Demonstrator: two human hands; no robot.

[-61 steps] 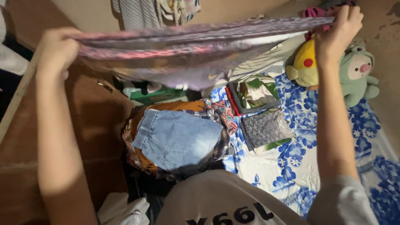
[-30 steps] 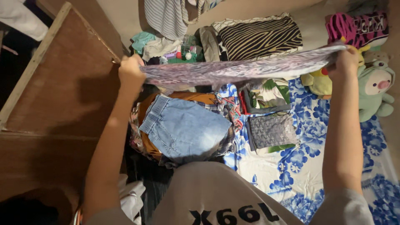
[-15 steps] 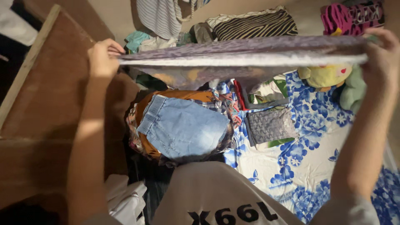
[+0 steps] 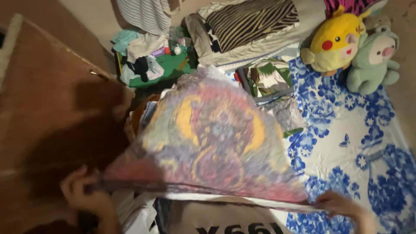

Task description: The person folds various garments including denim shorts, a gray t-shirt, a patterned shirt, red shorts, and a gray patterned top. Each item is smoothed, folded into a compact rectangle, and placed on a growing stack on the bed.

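Observation:
A thin cloth (image 4: 208, 138) with a swirling purple, yellow and red pattern billows over the pile of clothes, blurred by motion. My left hand (image 4: 82, 193) grips its near left corner low in the view. My right hand (image 4: 338, 203) grips its near right corner just above the blue-flowered sheet (image 4: 346, 147). The cloth's far edge lies loose toward the back and hides the pile beneath it, apart from an orange edge (image 4: 136, 112) at the left.
A brown wooden board (image 4: 52, 99) fills the left. Behind the cloth are a green tray of small items (image 4: 162, 65), a zebra-striped cushion (image 4: 251, 19), folded leaf-print clothes (image 4: 264, 80), a yellow plush toy (image 4: 336, 43) and a green plush toy (image 4: 375, 58).
Both hands have swung down from high up to near my body, pulling the cloth's edge with them. The cloth now spreads over the clothes pile, hiding the denim shorts.

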